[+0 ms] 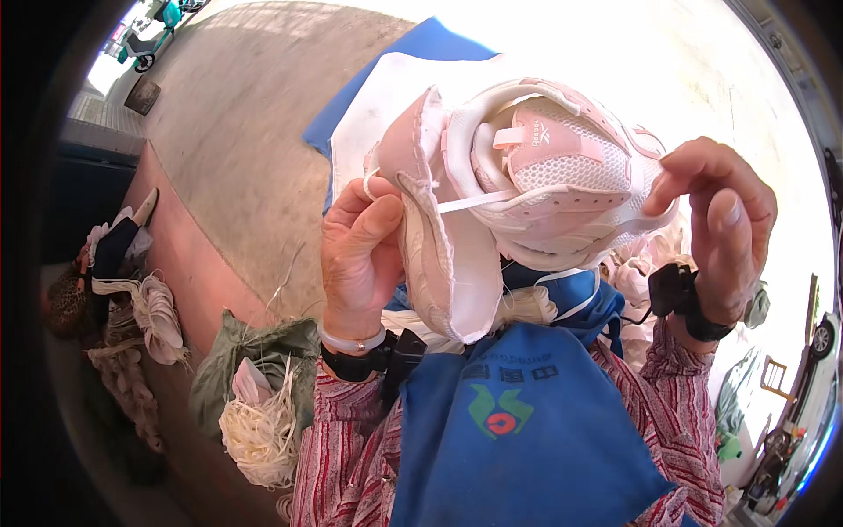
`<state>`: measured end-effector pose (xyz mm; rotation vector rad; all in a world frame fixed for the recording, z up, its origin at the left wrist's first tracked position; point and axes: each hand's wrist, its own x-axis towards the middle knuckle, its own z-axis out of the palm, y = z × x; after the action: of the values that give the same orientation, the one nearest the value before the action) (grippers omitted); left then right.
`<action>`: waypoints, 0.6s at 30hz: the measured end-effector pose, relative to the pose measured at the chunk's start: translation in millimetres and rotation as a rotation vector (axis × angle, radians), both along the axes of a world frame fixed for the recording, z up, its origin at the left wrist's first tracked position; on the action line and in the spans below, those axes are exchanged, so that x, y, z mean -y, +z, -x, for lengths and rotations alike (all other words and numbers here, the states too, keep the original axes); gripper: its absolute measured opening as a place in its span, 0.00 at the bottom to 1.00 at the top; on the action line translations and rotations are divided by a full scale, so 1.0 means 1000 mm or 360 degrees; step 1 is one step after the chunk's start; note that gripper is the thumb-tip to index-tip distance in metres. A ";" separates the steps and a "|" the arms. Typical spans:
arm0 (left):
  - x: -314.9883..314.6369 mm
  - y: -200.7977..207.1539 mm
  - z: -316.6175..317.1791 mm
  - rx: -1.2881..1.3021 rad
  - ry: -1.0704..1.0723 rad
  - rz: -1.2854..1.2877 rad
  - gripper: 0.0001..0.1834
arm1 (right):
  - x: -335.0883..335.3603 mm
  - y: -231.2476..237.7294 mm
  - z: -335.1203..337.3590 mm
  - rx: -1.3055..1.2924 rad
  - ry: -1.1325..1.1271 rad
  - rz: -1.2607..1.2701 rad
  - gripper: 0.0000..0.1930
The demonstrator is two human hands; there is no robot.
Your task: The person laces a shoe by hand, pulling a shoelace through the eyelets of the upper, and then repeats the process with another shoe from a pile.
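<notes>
A pink and white sneaker (571, 145) with a mesh tongue is raised in front of me, its toe toward the right. To its left is a loose pink shoe upper (420, 255) with a white lining and a rough edge. My left hand (362, 233) pinches this upper's edge, and a white shoelace (479, 202) loops by its fingertips and runs across to the sneaker. My right hand (724, 211) is at the sneaker's toe, fingers bent against it and thumb standing apart. Beneath them, a blue apron (518, 430) covers my lap.
At the lower left, a green sack (219, 360) lies by a bundle of white laces (259, 430). More shoe parts (158, 321) hang in a pile farther left. Pink pieces (637, 272) are heaped behind my right wrist. A blue sheet (421, 42) lies beyond the sneaker.
</notes>
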<state>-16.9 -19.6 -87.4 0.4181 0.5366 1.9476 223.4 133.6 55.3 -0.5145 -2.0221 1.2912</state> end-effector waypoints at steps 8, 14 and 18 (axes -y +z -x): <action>-0.006 0.011 -0.013 -0.0290 0.0009 0.0039 0.09 | 0.052 -0.025 0.086 0.0863 0.0161 -0.0733 0.21; 0.006 -0.001 -0.012 0.0005 0.0097 0.0074 0.11 | 0.051 -0.035 0.101 0.0319 0.0228 -0.0370 0.12; 0.018 -0.012 -0.014 0.0031 0.0181 -0.0006 0.10 | 0.027 -0.026 0.103 0.0095 -0.0182 0.0007 0.11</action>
<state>-3.3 -37.2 -99.3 0.3780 0.5545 2.0597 120.4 106.7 29.1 -0.6682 -2.0082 1.2248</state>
